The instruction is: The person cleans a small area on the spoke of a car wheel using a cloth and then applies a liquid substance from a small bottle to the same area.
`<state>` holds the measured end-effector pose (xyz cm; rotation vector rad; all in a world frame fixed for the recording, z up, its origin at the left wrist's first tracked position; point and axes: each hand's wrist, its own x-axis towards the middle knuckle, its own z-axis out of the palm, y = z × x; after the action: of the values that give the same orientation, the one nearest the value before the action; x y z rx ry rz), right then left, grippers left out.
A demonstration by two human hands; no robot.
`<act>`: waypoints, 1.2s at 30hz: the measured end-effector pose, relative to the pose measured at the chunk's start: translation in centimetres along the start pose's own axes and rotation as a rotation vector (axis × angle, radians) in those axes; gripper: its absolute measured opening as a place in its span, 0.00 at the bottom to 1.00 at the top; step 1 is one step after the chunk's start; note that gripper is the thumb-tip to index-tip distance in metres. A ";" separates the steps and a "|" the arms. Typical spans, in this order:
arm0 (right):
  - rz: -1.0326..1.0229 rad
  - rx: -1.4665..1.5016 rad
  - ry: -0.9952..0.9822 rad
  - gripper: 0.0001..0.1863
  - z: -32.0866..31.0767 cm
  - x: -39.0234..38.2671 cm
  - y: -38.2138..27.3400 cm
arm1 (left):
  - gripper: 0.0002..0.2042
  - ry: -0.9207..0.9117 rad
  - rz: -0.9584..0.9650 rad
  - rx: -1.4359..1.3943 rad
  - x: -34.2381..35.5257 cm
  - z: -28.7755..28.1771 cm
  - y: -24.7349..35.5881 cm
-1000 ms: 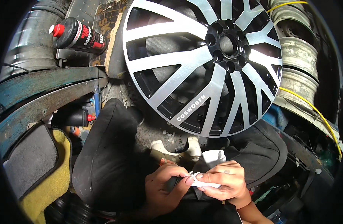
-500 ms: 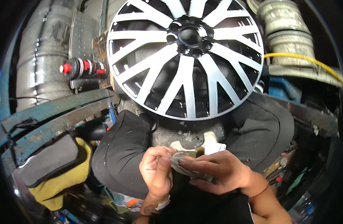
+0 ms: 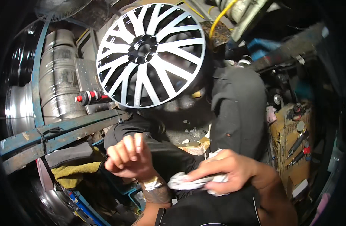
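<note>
Cloth (image 3: 180, 182) bunched in right hand (image 3: 228, 169), pinched between fingers and thumb, likely to hold folds together; left hand (image 3: 129, 158) half-curled, empty; wheel (image 3: 159, 63) beyond.

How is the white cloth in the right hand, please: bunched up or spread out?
Bunched up: the white cloth shows as a narrow, creased bundle held in the right hand, not as a flat sheet.

flecked grey floor (image 3: 174, 122), bluish beams (image 3: 20, 142)

Black top (image 3: 214, 208), dark trousers (image 3: 239, 107), perhaps pale wristband (image 3: 153, 184)
</note>
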<state>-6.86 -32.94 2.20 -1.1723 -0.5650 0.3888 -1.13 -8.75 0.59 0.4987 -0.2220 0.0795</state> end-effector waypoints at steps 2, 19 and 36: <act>0.063 -0.046 0.037 0.22 -2.2 -5.3 -2.2 | 0.15 -0.040 0.062 -0.030 0.7 -0.1 0.6; 0.481 -1.769 1.525 0.16 -11.7 -29.1 -2.8 | 0.14 0.033 -0.053 0.397 1.6 1.6 3.8; 1.215 -0.774 1.669 0.08 -15.9 -32.6 34.9 | 0.16 0.404 0.106 1.743 -8.0 -4.8 12.8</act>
<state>-23.18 -51.12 -41.83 -1.9906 1.6657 0.0429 -9.64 4.62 0.66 2.1756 0.2975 0.4879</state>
